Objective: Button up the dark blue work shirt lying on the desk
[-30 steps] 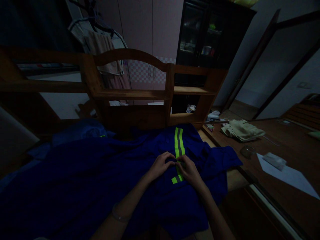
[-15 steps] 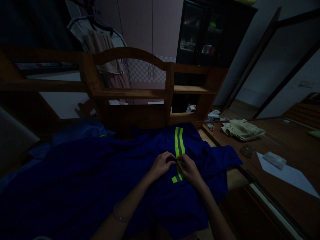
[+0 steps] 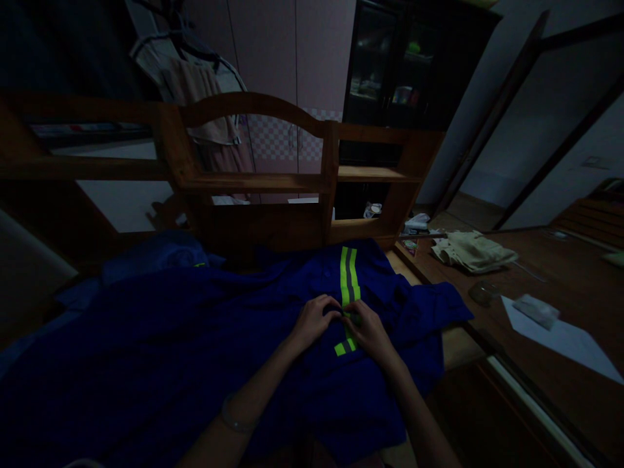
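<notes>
A dark blue work garment (image 3: 205, 338) is spread out flat in front of me. A yellow-green reflective stripe (image 3: 348, 266) with a grey centre crosses it. My left hand (image 3: 316, 320) pinches the cloth at the stripe, thumb and forefinger together. Close against it on the right, my right hand (image 3: 366, 329) also pinches the cloth there, covering part of the stripe. The fingertips of both hands nearly meet, and whatever small part lies between them is hidden. A bracelet (image 3: 237, 416) circles my left wrist.
Behind the garment stands a wooden headboard (image 3: 253, 181) with shelves. Blue bundled cloth (image 3: 156, 253) lies at the left. At right, a brown table (image 3: 550, 279) holds folded beige cloth (image 3: 472, 251), a glass ashtray-like dish (image 3: 483, 294), white paper (image 3: 580, 348) and a small packet (image 3: 536, 311).
Both hands stay at the same spot on the stripe. Only the fingers of my right hand shift slightly; the garment lies as before.
</notes>
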The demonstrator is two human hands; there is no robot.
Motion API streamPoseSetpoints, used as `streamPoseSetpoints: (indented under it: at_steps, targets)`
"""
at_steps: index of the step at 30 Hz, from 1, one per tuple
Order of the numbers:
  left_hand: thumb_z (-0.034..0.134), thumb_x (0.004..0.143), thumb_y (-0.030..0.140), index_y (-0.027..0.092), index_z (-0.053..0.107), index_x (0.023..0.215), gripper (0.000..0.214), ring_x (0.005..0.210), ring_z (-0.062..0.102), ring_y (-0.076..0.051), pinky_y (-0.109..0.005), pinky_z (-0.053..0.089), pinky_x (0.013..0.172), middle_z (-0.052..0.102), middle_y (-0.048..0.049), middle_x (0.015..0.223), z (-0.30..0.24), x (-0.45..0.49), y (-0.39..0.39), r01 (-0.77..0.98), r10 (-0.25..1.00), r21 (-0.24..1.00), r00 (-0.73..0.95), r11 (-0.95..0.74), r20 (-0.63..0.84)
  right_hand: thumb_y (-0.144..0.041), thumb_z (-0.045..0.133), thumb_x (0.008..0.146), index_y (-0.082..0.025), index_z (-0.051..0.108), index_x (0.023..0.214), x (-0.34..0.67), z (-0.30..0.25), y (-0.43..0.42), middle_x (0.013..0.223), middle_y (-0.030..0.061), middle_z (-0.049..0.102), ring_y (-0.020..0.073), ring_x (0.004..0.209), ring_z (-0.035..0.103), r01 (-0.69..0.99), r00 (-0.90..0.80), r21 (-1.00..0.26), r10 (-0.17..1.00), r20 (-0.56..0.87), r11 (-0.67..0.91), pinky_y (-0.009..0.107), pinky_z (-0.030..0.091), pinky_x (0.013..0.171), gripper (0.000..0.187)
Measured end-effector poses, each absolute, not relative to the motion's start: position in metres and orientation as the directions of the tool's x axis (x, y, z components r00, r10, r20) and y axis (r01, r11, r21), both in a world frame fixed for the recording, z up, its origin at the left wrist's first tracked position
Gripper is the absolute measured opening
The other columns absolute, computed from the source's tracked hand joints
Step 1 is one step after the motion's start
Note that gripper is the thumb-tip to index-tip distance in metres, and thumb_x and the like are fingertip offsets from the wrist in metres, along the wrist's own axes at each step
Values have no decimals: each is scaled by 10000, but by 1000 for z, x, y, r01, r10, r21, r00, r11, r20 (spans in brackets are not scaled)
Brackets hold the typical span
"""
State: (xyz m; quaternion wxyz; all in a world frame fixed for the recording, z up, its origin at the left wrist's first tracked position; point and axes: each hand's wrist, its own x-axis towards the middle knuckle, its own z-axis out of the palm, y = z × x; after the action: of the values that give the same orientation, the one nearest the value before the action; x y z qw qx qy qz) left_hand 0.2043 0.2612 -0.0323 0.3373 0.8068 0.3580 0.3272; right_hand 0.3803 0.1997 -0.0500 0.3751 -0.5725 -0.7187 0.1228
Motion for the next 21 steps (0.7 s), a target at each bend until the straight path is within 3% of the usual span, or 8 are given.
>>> streamPoseSetpoints:
  at_steps: [21]
  targets:
    - [586,834,236,228,613,911,81,935,593,-176,-265,434,835,646,-2,973,-34,204,263,315,753,767,580,-559,311,-221,560,857,-202,560,941,378,-48,199,900,40,594,185,841,589,746,-42,-600,919,391,290,274,442,741,86]
